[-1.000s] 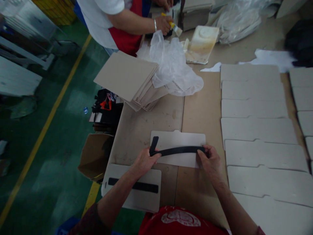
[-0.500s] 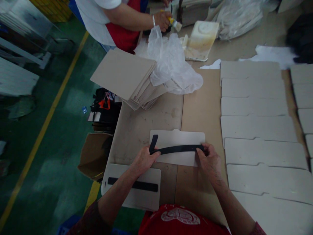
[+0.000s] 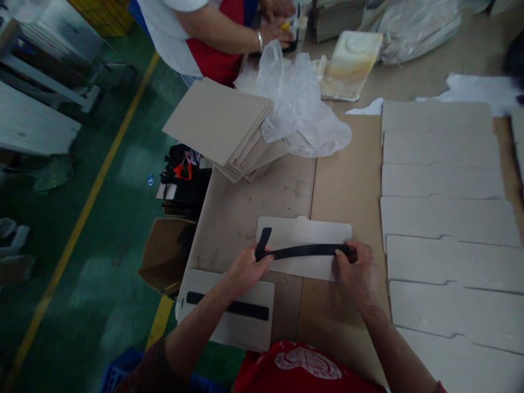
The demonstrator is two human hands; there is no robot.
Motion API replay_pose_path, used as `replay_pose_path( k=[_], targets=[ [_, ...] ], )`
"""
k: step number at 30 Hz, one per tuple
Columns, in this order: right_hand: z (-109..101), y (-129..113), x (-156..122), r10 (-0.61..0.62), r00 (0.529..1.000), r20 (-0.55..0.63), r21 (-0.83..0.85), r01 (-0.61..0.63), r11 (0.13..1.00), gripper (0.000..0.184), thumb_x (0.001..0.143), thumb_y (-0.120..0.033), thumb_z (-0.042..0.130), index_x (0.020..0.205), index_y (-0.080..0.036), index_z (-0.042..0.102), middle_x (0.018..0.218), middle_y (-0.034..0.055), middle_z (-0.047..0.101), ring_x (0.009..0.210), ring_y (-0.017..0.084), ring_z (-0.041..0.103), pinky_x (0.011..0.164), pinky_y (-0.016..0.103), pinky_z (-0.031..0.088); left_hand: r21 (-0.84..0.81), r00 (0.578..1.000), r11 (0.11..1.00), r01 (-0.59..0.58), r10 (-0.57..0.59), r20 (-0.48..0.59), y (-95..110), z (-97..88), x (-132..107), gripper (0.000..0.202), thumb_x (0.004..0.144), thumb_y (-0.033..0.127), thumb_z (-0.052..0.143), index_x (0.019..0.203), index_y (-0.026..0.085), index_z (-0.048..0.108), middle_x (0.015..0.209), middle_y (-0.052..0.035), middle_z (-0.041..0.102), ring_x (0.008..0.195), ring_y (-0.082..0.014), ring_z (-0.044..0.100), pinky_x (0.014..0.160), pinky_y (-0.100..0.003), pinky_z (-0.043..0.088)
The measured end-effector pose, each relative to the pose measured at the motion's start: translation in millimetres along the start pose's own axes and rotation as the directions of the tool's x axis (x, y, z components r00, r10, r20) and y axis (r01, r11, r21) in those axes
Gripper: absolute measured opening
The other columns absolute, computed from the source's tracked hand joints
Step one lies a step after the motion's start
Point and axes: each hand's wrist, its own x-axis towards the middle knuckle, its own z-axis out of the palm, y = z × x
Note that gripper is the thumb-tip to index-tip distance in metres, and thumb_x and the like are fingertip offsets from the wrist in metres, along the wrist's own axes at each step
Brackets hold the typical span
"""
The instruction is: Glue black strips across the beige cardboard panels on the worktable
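A long black strip [image 3: 305,251] stretches between my two hands, over a pale board [image 3: 303,232] with a small tab on its far edge. My left hand [image 3: 249,267] pinches the strip's left part, where a short length folds up and away. At the other end, my right hand [image 3: 358,267] pinches the strip between thumb and fingers near the board's right edge. Under my left forearm lies another pale board [image 3: 249,289] at the table's near left, with a black strip [image 3: 249,309] flat across it.
Overlapping pale boards [image 3: 446,218] run down the right side. A tilted stack of boards [image 3: 216,120] and a clear plastic bag [image 3: 290,103] stand beyond. A co-worker's hand [image 3: 276,33] works at the far side. An open cardboard box [image 3: 164,254] sits left of the table edge.
The view has shifted slightly, so most things sit further right. My hands keep their hold on the strip. The co-worker's hand has moved onto a dark piece.
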Motion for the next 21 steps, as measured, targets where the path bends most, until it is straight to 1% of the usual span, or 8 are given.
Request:
replay_pose_path(
  k=[3,5,9,11,13,17,21],
  targets=[
    [1.9,1.2,0.7,-0.009,1.000,-0.025,-0.031,0.008,0.999,0.035,0.078,-0.042,0.060,0.102,-0.017,0.062,0.100,0.0092,0.057,0.074,0.018,0.055,0.072,0.035,0.048,0.009,0.997,0.997,-0.079,0.079,0.023,-3.7,-4.1,-8.3,0.025,0.084,0.028,0.054,0.104,0.019,0.066,0.068,0.0001,0.064,0.068,-0.0171,0.063,0.065,-0.025,0.044],
    [2.7,2.1,0.9,-0.024,1.000,-0.020,-0.036,0.023,0.999,0.035,0.077,-0.042,0.060,0.101,-0.017,0.062,0.099,0.0090,0.056,0.073,0.018,0.054,0.072,0.035,0.048,0.021,0.996,0.996,-0.090,0.089,0.022,-7.1,-5.2,-7.9,0.024,0.085,0.027,0.053,0.104,0.020,0.067,0.069,0.0000,0.065,0.069,-0.0172,0.064,0.066,-0.025,0.044],
    [3.9,6.4,1.6,-0.059,0.998,-0.027,-0.032,0.058,0.998,0.036,0.077,-0.045,0.060,0.099,-0.016,0.064,0.097,0.0093,0.055,0.074,0.019,0.053,0.073,0.037,0.048,0.075,0.997,0.997,0.008,-0.003,-0.076,-13.5,-3.9,8.5,0.024,0.085,0.028,0.053,0.101,0.017,0.067,0.068,-0.0017,0.066,0.066,-0.0173,0.064,0.066,-0.025,0.045],
    [4.5,9.3,2.0,-0.062,0.998,-0.021,-0.053,0.061,0.997,0.038,0.076,-0.046,0.060,0.099,-0.016,0.064,0.097,0.0097,0.056,0.073,0.019,0.053,0.072,0.036,0.048,0.096,0.993,0.995,0.038,-0.027,-0.116,-14.7,-2.5,19.4,0.025,0.084,0.027,0.054,0.103,0.016,0.066,0.070,-0.0034,0.068,0.068,-0.0181,0.065,0.068,-0.026,0.046],
    [5.1,11.6,2.4,-0.058,0.998,-0.010,-0.075,0.057,0.996,0.040,0.076,-0.047,0.060,0.100,-0.016,0.065,0.098,0.0103,0.057,0.074,0.020,0.053,0.070,0.036,0.048,0.121,0.989,0.991,0.055,-0.038,-0.141,-14.5,-1.2,28.4,0.026,0.083,0.026,0.056,0.104,0.015,0.066,0.076,-0.0061,0.069,0.073,-0.0200,0.067,0.071,-0.027,0.046],
    [4.9,11.9,3.0,-0.063,0.998,-0.021,-0.074,0.062,0.995,0.041,0.076,-0.048,0.058,0.099,-0.014,0.065,0.098,0.0115,0.058,0.079,0.022,0.055,0.074,0.038,0.048,0.185,0.981,0.980,0.076,-0.040,-0.190,-13.8,1.7,39.6,0.027,0.082,0.024,0.061,0.106,0.014,0.067,0.093,-0.0120,0.071,0.090,-0.0248,0.067,0.080,-0.031,0.047],
    [2.7,8.2,3.1,-0.056,0.998,-0.002,-0.101,0.056,0.993,0.041,0.076,-0.048,0.057,0.100,-0.015,0.066,0.099,0.0109,0.058,0.076,0.021,0.055,0.073,0.038,0.048,0.212,0.979,0.975,0.061,-0.017,-0.201,-17.4,5.4,45.8,0.028,0.083,0.022,0.061,0.109,0.015,0.067,0.104,-0.0122,0.071,0.100,-0.0254,0.065,0.087,-0.032,0.047]
  ],
)
